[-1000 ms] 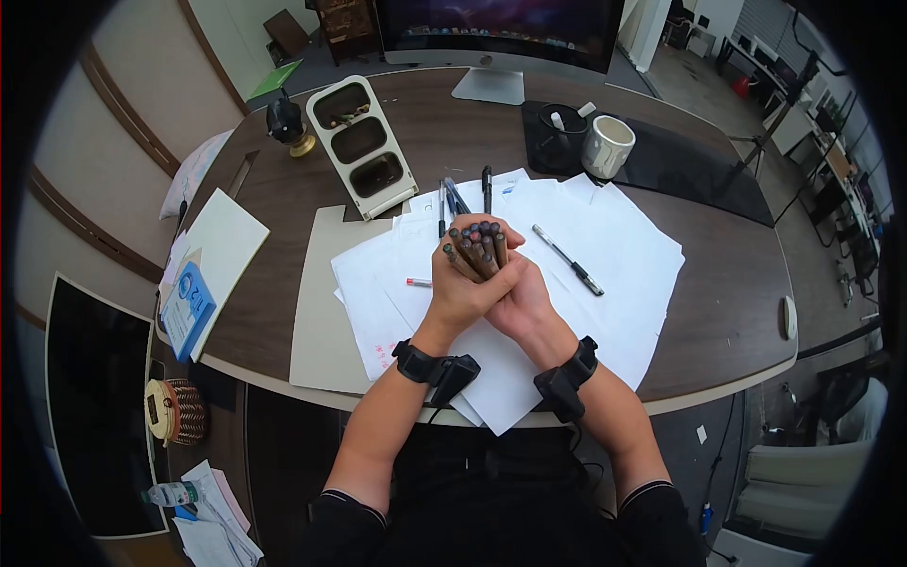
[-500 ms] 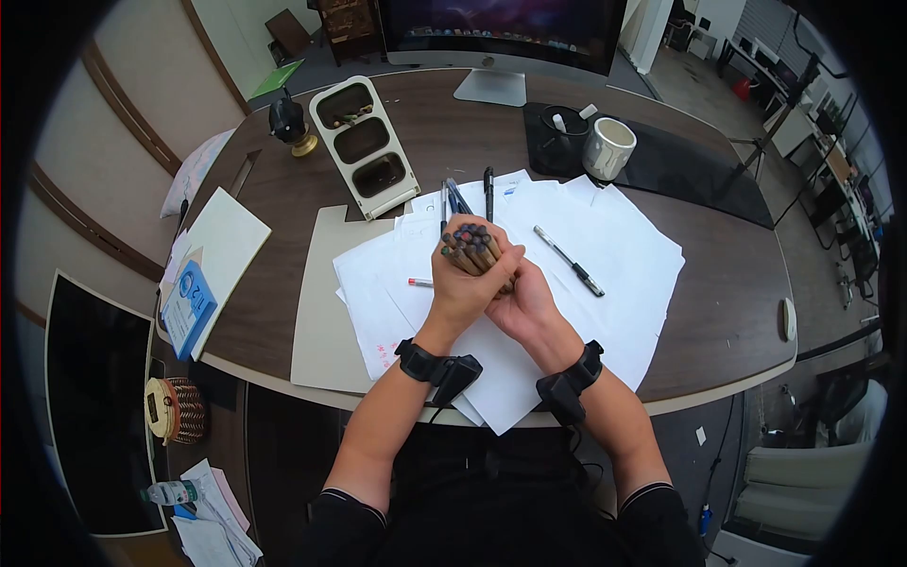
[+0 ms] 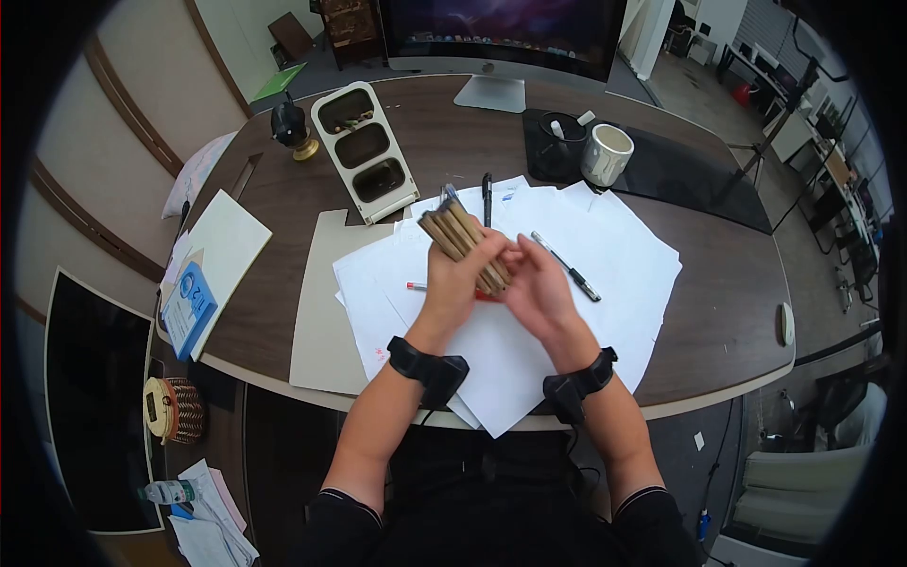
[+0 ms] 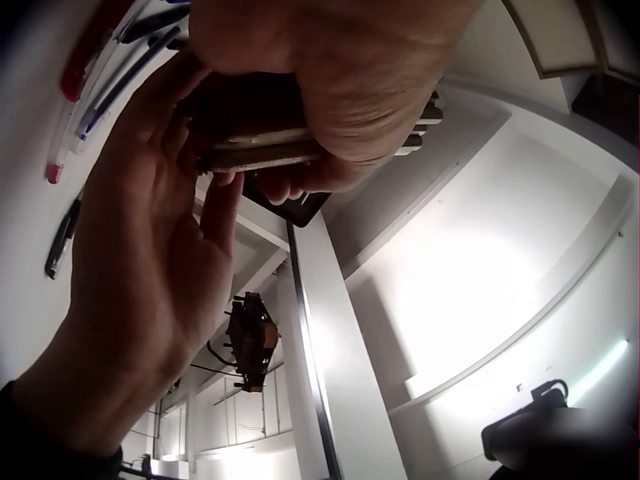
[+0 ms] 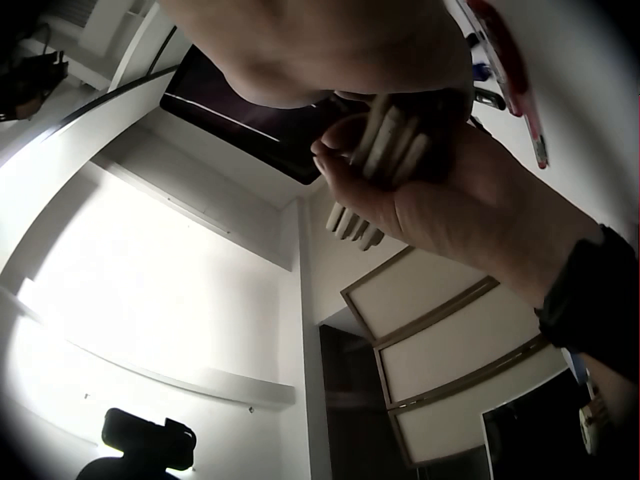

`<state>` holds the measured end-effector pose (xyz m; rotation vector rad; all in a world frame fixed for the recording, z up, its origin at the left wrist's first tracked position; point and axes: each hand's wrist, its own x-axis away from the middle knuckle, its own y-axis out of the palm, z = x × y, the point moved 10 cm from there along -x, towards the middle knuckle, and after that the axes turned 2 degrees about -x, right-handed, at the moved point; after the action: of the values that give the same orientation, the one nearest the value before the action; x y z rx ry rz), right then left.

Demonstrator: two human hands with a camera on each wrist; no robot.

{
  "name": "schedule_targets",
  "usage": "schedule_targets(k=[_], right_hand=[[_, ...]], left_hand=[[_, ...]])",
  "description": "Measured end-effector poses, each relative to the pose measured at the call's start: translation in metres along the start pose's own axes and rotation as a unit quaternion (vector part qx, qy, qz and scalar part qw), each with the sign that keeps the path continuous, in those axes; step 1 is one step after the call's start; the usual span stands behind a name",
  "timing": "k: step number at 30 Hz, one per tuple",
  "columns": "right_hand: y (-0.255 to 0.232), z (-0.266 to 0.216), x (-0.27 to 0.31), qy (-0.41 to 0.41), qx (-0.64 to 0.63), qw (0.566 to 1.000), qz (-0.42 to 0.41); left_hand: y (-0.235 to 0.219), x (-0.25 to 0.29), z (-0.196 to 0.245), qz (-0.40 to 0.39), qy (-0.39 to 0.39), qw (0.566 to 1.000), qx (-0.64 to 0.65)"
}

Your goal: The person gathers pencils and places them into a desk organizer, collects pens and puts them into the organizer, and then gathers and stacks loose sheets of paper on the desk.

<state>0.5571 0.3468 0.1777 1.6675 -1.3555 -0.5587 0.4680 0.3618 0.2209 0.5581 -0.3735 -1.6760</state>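
A bundle of several brown pencils [image 3: 457, 236] [image 4: 262, 157] [image 5: 352, 226] tilts toward the upper left above the papers. The left hand [image 3: 452, 288] [image 4: 380, 85] [image 5: 475, 195] grips it, thumb across the top. Against the bundle's lower end rest the fingertips of the right hand [image 3: 545, 300] [image 4: 145, 245] [image 5: 330, 45], whose palm is turned toward the pencils and whose fingers are loosely bent. White papers [image 3: 605, 255] lie beneath both hands. Part of a red object [image 3: 487, 297] shows under the bundle; in the left wrist view a red pen [image 4: 95, 50] lies beside blue pens.
A three-compartment organizer [image 3: 363, 146] stands at the back left, with short items in its far compartment. Black pens [image 3: 487, 198] lie on the papers. A mug [image 3: 607, 155] and a mesh holder [image 3: 557, 146] stand at the back right, below the monitor [image 3: 501, 38].
The bundle has tipped from pointing at the head camera to lying slanted up-left, its sides now showing. The right hand has loosened from around it and shifted slightly to the right.
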Motion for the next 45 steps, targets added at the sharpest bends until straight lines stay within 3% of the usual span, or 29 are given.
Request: schedule_targets(k=[3, 5, 8, 12, 16, 22, 30, 33, 36, 39, 45], right_hand=[[-0.01, -0.043, 0.006, -0.102, 0.101, 0.988, 0.064], [-0.016, -0.053, 0.006, -0.084, 0.097, 0.991, 0.042], [-0.022, -0.056, 0.004, -0.067, 0.085, 0.993, 0.05], [-0.03, -0.051, 0.002, -0.046, 0.089, 0.993, 0.065], [-0.029, -0.048, -0.001, -0.039, 0.113, 0.991, 0.056], [-0.036, -0.046, -0.003, -0.029, 0.112, 0.991, 0.062], [-0.035, -0.039, -0.004, -0.014, 0.134, 0.989, 0.056], [-0.032, -0.036, -0.004, -0.009, 0.138, 0.989, 0.05], [-0.03, -0.037, -0.003, -0.012, 0.141, 0.989, 0.047], [-0.031, -0.037, -0.002, -0.014, 0.144, 0.988, 0.045], [-0.029, -0.036, -0.003, -0.013, 0.15, 0.988, 0.041]], left_hand=[[-0.013, -0.005, -0.01, 0.036, -0.1, 0.99, 0.095], [-0.027, -0.008, -0.027, 0.045, -0.182, 0.971, 0.149], [-0.035, -0.009, -0.021, 0.087, -0.197, 0.953, 0.211], [-0.044, -0.035, 0.007, 0.041, -0.182, 0.964, 0.19], [-0.076, -0.09, 0.041, 0.058, -0.159, 0.966, 0.194], [-0.119, -0.134, 0.044, 0.066, -0.195, 0.94, 0.273], [-0.132, -0.149, 0.033, 0.075, -0.218, 0.903, 0.362], [-0.136, -0.147, 0.035, 0.121, -0.201, 0.891, 0.389], [-0.13, -0.14, 0.042, 0.105, -0.196, 0.902, 0.37], [-0.132, -0.141, 0.04, 0.123, -0.198, 0.88, 0.414], [-0.125, -0.134, 0.047, 0.119, -0.152, 0.898, 0.395]])
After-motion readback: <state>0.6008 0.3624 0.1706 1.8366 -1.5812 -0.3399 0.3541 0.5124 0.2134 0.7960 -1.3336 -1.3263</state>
